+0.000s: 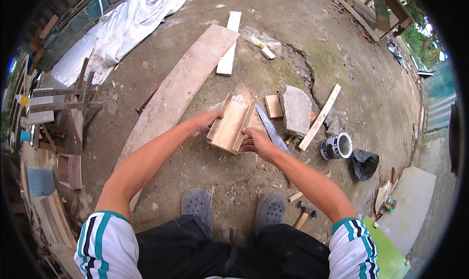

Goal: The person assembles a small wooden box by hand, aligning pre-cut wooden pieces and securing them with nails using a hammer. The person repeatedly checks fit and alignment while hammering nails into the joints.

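Note:
Between my two hands is a small wooden trough, made of a flat base board with a raised strip along each long side. My left hand grips its left side strip, fingers partly hidden behind the wood. On the opposite strip, my right hand holds with the thumb on top and the fingers curled beneath. A handsaw lies just right of the trough, its handle hidden by my right arm. Beyond the saw are a small wood block and a grey stone slab.
A long plank lies at left over a white board. To the right are a wooden strip, a paint can, a black plastic bag and a hammer. Scrap wood is piled at far left.

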A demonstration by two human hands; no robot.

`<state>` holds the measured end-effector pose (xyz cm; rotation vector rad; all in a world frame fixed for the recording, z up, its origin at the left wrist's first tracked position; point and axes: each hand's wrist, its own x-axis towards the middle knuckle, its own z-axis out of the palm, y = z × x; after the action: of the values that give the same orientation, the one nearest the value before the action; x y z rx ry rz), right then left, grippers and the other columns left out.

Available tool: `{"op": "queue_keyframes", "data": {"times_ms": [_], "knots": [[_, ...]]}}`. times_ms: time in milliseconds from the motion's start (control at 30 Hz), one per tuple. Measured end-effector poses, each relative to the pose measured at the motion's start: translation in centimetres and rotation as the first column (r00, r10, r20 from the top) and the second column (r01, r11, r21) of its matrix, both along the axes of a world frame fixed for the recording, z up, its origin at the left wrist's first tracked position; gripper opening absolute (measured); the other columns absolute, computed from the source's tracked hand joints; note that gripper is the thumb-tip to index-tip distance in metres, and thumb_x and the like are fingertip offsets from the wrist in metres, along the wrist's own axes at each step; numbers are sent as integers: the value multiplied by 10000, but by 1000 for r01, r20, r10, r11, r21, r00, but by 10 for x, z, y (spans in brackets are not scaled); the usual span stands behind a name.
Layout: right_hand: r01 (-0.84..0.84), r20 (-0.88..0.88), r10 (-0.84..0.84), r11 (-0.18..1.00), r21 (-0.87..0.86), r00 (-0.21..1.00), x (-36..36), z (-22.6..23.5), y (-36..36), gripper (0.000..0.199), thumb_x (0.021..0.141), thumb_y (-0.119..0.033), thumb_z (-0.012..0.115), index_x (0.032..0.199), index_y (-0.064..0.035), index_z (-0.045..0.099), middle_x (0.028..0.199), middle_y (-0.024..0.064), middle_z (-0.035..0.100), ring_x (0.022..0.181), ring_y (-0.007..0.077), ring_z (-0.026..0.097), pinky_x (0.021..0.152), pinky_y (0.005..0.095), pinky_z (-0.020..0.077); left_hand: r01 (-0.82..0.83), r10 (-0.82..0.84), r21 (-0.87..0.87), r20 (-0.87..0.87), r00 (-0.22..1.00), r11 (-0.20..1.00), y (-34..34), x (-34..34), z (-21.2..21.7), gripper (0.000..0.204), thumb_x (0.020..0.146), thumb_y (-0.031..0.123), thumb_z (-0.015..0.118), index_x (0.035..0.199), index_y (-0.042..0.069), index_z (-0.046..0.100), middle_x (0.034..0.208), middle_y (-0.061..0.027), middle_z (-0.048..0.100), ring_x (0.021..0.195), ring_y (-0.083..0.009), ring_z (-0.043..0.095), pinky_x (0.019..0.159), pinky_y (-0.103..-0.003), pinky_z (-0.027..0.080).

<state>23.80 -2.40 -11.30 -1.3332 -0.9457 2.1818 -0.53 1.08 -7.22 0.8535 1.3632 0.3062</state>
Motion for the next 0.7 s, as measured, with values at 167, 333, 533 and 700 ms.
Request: {"op": "queue_keyframes", "data": {"times_ms": [167,333,533,700], "knots": [[55,52,-57,997,50,997,-11,-13,-6,492,1008,-356,536,1270,59,515,1119,187,630,980,264,673,806,384,587,-126,141,126,-119,983,984,8,9,0,394,896,307,611,1223,88,620,1141,-64,645,977,-184,607,872,-372,461],[118,15,-119,992,48,993,-28,-15,-4,491,1019,-349,526,1288,61,503,1153,191,628,1008,258,666,836,379,575,-22,59,196,-185,981,980,25,0,-8,298,893,279,610,1117,89,667,1037,-61,663,936,-168,598,831,-328,459],[228,2,-228,974,7,974,-50,-5,-10,382,1050,-292,488,1240,38,515,1105,151,642,967,226,661,873,360,552,51,13,253,-246,969,966,33,4,-5,317,892,277,599,1095,52,694,1019,-96,698,929,-176,624,823,-335,489],[264,91,-269,963,61,959,-62,-15,-10,382,1042,-281,505,1235,49,506,1044,130,621,889,206,641,837,352,551,208,-92,301,-356,930,931,39,8,-5,372,919,257,534,1176,26,668,1121,-134,692,1017,-222,625,904,-365,474]]}}
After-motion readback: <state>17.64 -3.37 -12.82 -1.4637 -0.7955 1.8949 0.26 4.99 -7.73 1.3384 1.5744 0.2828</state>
